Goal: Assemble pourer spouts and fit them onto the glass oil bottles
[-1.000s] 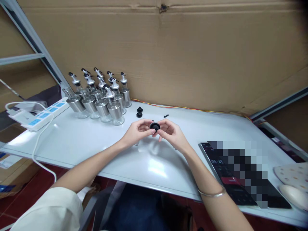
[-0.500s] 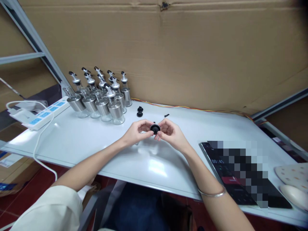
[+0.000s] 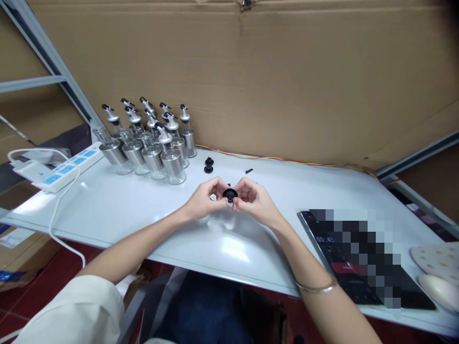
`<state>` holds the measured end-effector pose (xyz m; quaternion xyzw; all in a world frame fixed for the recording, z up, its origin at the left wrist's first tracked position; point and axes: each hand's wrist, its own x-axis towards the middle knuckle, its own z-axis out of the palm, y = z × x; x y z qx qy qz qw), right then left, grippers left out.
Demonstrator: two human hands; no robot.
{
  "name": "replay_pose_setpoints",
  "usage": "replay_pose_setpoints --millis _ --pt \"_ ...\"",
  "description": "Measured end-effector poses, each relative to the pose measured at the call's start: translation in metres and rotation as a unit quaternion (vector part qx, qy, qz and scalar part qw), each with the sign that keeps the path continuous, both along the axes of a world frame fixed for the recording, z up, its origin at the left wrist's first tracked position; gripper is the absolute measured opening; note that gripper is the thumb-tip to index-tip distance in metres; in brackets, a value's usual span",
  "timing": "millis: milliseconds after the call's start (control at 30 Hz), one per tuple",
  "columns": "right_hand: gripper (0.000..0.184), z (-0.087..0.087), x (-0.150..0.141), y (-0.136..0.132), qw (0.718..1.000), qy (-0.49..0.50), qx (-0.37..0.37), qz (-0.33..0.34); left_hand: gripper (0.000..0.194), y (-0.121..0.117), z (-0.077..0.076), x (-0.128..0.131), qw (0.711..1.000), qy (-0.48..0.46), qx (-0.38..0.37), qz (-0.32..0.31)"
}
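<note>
Between my two hands, just above the white table, is a round bottle pourer cap [image 3: 230, 193], its black hollow underside with a silver rim turned toward me. My left hand [image 3: 210, 197] pinches it from the left with thumb and fingers. From the right, my right hand [image 3: 254, 198] grips its edge the same way. Part of the cap behind the fingers is hidden. Beyond the hands lie stacked black stoppers [image 3: 208, 165] and a small black lever [image 3: 249, 170].
Several glass oil bottles with steel sleeves [image 3: 154, 157] stand at the back left, most with pourers on. A power strip [image 3: 68, 167] with a white cable lies at the left. On the right are a tablet [image 3: 333, 258] and a mouse [image 3: 439, 291]. Cardboard [image 3: 287, 86] walls the back.
The cap has tilted slightly between my fingers, showing more of its underside. Both hands stay in nearly the same place, and the view has shifted a little.
</note>
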<state>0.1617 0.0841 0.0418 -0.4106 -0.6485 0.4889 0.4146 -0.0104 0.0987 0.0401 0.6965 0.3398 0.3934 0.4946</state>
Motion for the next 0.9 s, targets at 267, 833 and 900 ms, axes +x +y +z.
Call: replay_pose_setpoints --millis 267,833,900 --pt "0.022 0.002 0.000 -0.002 1.000 -0.012 0.002 -0.002 0.017 -0.002 0.000 0.002 1.000 0.005 0.016 0.003" --pt "0.029 -0.006 0.008 0.010 0.998 0.012 0.046 -0.039 0.033 0.005 -0.009 -0.003 0.972 0.047 0.226 0.032" --pt "0.031 -0.006 0.007 0.010 0.998 0.032 0.036 -0.037 0.034 0.006 -0.010 -0.003 0.973 0.023 0.230 0.017"
